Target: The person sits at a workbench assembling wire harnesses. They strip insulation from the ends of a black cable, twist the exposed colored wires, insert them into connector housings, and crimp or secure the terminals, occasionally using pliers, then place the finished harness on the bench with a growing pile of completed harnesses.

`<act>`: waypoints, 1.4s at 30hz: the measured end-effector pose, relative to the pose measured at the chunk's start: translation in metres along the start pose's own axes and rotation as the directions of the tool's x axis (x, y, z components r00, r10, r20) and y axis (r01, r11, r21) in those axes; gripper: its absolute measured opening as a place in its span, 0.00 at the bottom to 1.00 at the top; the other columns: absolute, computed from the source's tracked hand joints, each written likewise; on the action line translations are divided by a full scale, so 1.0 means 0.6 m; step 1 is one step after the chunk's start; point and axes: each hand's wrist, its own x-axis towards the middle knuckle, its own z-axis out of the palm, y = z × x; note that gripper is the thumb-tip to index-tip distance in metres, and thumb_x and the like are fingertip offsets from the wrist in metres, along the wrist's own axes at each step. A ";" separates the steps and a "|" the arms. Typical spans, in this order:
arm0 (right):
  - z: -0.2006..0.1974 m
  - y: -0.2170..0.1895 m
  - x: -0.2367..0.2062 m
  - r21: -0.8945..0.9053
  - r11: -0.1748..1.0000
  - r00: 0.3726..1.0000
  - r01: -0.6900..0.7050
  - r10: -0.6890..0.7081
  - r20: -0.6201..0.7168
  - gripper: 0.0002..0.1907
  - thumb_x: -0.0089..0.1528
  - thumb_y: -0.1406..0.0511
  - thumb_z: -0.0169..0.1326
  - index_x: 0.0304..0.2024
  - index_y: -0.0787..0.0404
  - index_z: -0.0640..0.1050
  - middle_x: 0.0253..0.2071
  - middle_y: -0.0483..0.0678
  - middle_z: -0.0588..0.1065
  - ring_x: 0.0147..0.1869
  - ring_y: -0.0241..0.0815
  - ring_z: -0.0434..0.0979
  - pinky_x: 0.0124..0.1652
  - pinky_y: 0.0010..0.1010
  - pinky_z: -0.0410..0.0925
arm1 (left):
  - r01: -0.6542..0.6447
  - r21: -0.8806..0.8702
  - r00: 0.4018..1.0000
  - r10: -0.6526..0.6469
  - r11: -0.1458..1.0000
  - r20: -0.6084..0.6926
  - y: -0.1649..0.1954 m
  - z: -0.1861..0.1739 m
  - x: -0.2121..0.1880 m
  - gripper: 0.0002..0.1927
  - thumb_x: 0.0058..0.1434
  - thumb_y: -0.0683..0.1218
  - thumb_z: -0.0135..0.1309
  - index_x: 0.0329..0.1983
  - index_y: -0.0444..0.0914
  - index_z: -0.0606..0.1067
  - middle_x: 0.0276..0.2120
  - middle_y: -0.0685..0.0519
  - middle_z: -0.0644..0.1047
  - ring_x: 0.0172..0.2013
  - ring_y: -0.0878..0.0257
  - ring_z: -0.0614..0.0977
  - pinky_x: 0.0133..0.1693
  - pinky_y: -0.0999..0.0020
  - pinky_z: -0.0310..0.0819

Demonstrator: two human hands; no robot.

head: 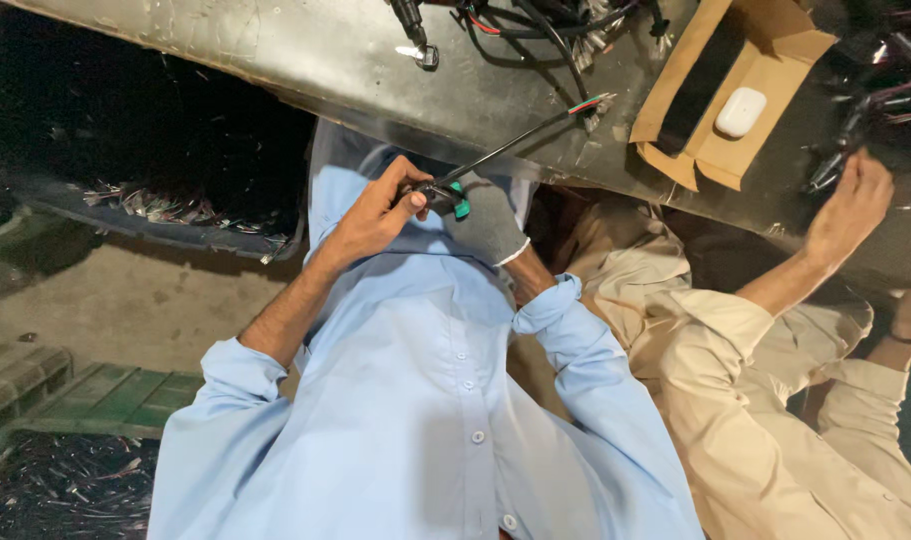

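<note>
Left hand [375,215], bare, and gloved right hand [485,225] clamp a green-handled tool [453,198] on a black cable [515,145]. Far end shows coloured cores [595,102] already bared; near end under work.

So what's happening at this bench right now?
A person in a light blue shirt holds a black cable with both hands. The left hand is bare and pinches it near a small green-tipped tool; the right hand wears a grey glove. The cable's far end shows coloured wires above the dark worktable. Beside them, another person's hand reaches toward loose cables, near an open cardboard box holding a small white case.
</note>
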 end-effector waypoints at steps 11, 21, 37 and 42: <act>0.004 -0.016 -0.044 0.111 0.955 0.958 -0.276 0.263 0.115 0.20 0.65 0.55 0.55 0.49 0.63 0.70 0.41 0.62 0.77 0.46 0.64 0.77 0.43 0.46 0.68 | -0.090 0.533 0.935 0.256 0.841 -0.246 -0.014 0.024 0.003 0.22 0.73 0.53 0.56 0.59 0.34 0.68 0.40 0.44 0.81 0.40 0.46 0.84 0.39 0.57 0.76; 0.011 -0.043 -0.038 0.045 0.911 0.910 -0.411 0.406 0.082 0.21 0.63 0.53 0.53 0.46 0.64 0.70 0.37 0.64 0.76 0.44 0.66 0.78 0.42 0.51 0.68 | -0.146 0.894 0.873 0.480 0.425 -0.086 -0.008 0.019 0.008 0.20 0.68 0.49 0.60 0.58 0.34 0.74 0.40 0.49 0.76 0.31 0.53 0.80 0.29 0.60 0.73; 0.029 -0.010 -0.022 0.157 0.970 0.976 -0.184 0.199 -0.088 0.15 0.64 0.62 0.58 0.49 0.63 0.72 0.38 0.59 0.79 0.43 0.58 0.81 0.40 0.42 0.71 | 0.002 0.165 0.999 0.007 0.986 -0.054 0.009 -0.008 0.008 0.20 0.75 0.56 0.50 0.55 0.34 0.69 0.32 0.53 0.76 0.32 0.65 0.76 0.36 0.67 0.72; 0.003 -0.006 -0.026 0.207 0.965 0.987 -0.159 0.162 0.004 0.16 0.61 0.64 0.59 0.49 0.62 0.73 0.38 0.57 0.80 0.42 0.52 0.84 0.40 0.38 0.73 | -0.026 -0.132 0.999 0.020 0.991 -0.046 -0.005 0.021 0.004 0.19 0.77 0.56 0.49 0.53 0.35 0.69 0.32 0.55 0.71 0.34 0.69 0.70 0.37 0.70 0.66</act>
